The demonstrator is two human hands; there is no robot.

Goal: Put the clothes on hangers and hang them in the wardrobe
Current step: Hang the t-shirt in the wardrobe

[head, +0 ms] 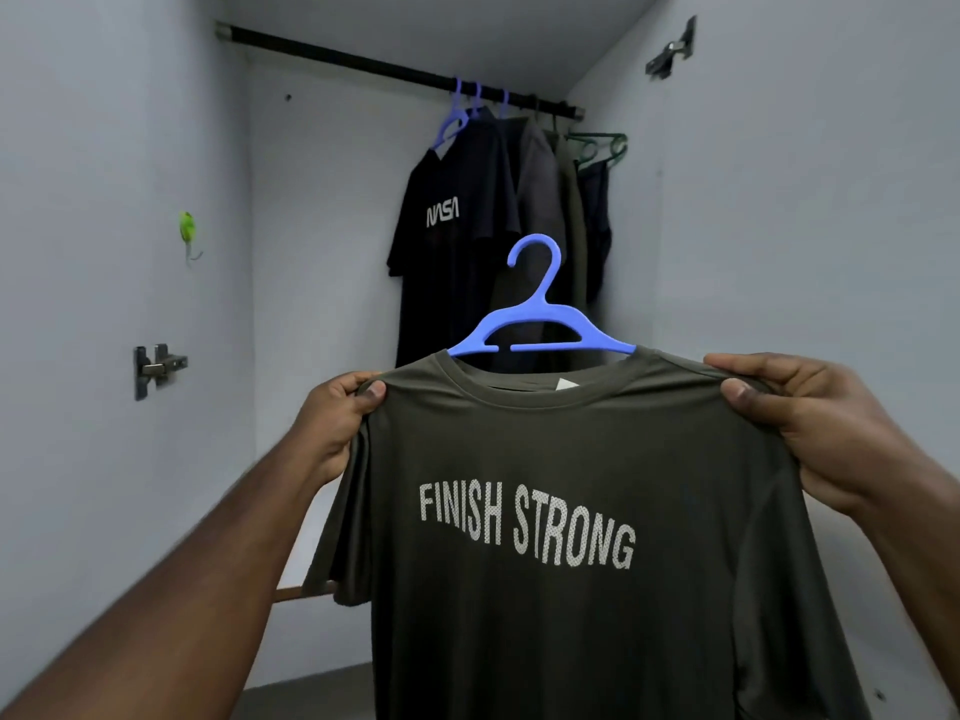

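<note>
An olive T-shirt (571,589) printed "FINISH STRONG" hangs on a blue hanger (540,335) whose hook sticks up through the collar. My left hand (337,418) pinches the shirt's left shoulder and my right hand (810,413) grips its right shoulder, holding it up in front of the open wardrobe. The black rail (363,62) runs across the top, well above the hanger's hook.
On the rail's right part hang a black NASA T-shirt (447,241) and several darker garments on blue and green hangers (597,145). Grey side walls carry door hinges (156,366) and a green hook (188,233). The rail's left stretch is bare.
</note>
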